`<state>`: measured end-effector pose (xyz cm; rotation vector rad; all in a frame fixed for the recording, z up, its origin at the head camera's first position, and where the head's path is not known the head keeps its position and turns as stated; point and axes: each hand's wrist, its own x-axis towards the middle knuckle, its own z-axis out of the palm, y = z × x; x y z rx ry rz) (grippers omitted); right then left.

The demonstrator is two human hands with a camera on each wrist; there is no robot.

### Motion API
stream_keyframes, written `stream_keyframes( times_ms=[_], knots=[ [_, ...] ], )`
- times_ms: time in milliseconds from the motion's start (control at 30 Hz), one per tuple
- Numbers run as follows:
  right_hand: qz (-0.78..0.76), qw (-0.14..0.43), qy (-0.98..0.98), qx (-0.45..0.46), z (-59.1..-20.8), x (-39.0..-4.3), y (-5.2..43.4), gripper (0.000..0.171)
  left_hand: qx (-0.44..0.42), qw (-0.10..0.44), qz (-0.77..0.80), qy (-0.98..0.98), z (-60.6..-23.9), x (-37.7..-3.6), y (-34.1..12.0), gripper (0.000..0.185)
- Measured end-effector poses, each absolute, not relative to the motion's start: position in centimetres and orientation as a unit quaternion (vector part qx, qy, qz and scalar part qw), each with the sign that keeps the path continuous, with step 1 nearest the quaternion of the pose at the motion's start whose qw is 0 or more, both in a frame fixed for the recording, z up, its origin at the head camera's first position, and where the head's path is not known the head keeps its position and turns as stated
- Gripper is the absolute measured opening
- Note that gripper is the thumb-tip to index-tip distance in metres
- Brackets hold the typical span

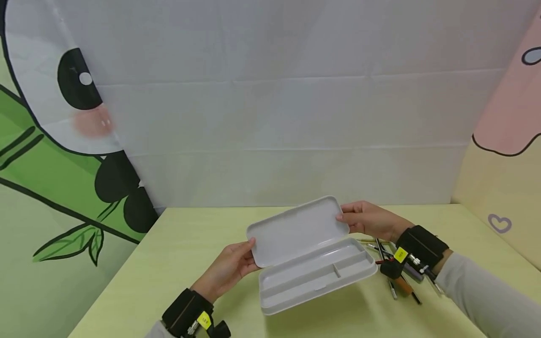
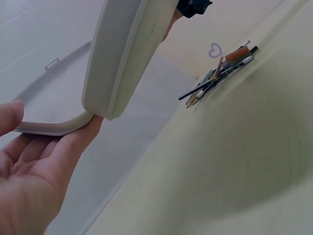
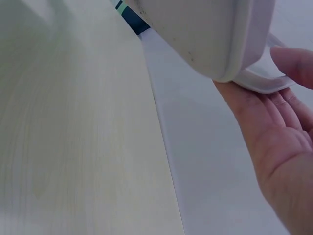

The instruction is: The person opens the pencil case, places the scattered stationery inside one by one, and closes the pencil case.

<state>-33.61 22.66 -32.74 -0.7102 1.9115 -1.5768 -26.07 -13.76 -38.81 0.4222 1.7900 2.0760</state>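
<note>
Head view first: a grey plastic pencil case (image 1: 310, 256) sits open near the middle of the pale yellow-green surface (image 1: 177, 249), its hinged lid (image 1: 296, 230) tilted up towards the back edge. The left hand (image 1: 230, 267) pinches the lid's left end, thumb on the inside face; the right hand (image 1: 369, 219) pinches the lid's right end the same way. The divided tray is bare inside. Just right of the case, under the right wrist, lies a loose heap of pens and pencils (image 1: 397, 272). A printed cloth backdrop (image 1: 270, 94) hangs behind the back edge.

Left wrist view: the thumb and fingers (image 2: 73, 142) curl round the lid's rounded corner (image 2: 63, 128), grasping it, not clenched on nothing. The pile of pens shows further along the surface.

Right wrist view: the fingers (image 3: 293, 63) and palm wrap the lid's rim (image 3: 259, 83), a firm hold; the case's underside fills the top of the frame.

My read: the opening step looks about done, with the lid held up and nothing loaded. A next move would call for one hand to let go while the other steadies the lid, as the pens are within easy reach on the right.
</note>
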Motion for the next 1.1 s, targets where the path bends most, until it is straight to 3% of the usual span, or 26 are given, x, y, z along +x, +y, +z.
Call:
stream_keyframes(
  times_ms=[433,767,1100],
  knots=[
    [-0.605,0.244,0.716,-0.247,-34.0,-34.6,22.2,0.039,0.164,0.161,0.696,0.680,-38.4,-30.0,-14.5,0.065],
    [-0.608,0.228,0.723,-0.234,-36.9,-36.4,21.9,0.062,0.135,0.154,0.653,0.729,-39.3,-33.1,-14.9,0.060],
    [-0.624,0.224,0.719,-0.207,-39.1,-38.2,20.1,0.060,0.104,0.146,0.653,0.736,-40.6,-35.4,-15.8,0.057]
  ],
)
